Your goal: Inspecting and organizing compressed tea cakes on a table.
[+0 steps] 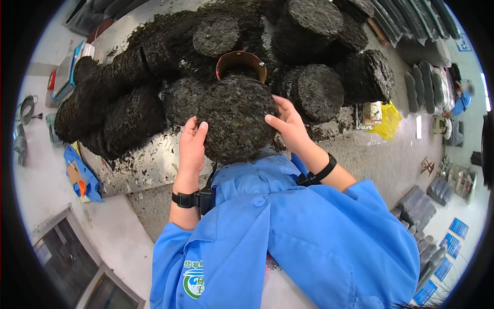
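Between my two hands is a round, dark cake of dried seaweed (237,121), held up in front of my chest. My left hand (193,141) grips its left edge with the thumb on the near face. On the opposite edge, my right hand (289,123) holds it with thumb and fingers; some fingertips are hidden behind. Just beyond the cake stands a round, reddish-rimmed container (262,69), its lower part covered by the cake. Upright stacks of similar round seaweed (319,92) lie to the right, and more rows (135,113) to the left.
Loose seaweed crumbs litter the pale metal table (154,170). A yellow plastic bag (388,121) hangs at its right edge. A blue-framed device (69,69) sits far left. Bagged dark stacks (427,85) line the right side, where another person (463,100) is farther off.
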### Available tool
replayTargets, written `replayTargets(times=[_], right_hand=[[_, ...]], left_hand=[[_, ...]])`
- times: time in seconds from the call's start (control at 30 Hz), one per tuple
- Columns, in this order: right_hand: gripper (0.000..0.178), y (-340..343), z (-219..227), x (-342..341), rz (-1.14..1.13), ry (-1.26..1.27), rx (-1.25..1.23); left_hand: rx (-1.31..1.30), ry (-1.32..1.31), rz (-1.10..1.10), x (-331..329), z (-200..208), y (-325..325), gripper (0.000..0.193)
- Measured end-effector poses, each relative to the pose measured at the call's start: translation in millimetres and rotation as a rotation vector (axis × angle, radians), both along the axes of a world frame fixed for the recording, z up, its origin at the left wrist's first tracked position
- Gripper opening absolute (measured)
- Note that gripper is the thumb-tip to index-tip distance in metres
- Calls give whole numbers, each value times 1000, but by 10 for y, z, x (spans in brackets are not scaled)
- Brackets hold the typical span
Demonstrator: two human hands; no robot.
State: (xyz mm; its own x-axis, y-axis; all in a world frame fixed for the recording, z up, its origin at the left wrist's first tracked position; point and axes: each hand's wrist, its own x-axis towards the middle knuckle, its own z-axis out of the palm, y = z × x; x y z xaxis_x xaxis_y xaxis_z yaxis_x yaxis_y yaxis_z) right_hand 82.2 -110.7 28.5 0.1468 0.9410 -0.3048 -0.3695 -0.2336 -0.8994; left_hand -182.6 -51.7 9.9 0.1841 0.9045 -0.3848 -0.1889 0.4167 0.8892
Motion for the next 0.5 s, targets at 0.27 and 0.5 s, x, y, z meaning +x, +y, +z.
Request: replayTargets(times=[0.27, 0.5], right_hand=[[46, -213, 100, 296, -65, 368, -123], [41, -486, 79, 1184, -287, 126, -42]], left_hand=[[-46, -38, -196, 232, -15, 174, 51], [428, 921, -199, 63, -81, 128, 63]])
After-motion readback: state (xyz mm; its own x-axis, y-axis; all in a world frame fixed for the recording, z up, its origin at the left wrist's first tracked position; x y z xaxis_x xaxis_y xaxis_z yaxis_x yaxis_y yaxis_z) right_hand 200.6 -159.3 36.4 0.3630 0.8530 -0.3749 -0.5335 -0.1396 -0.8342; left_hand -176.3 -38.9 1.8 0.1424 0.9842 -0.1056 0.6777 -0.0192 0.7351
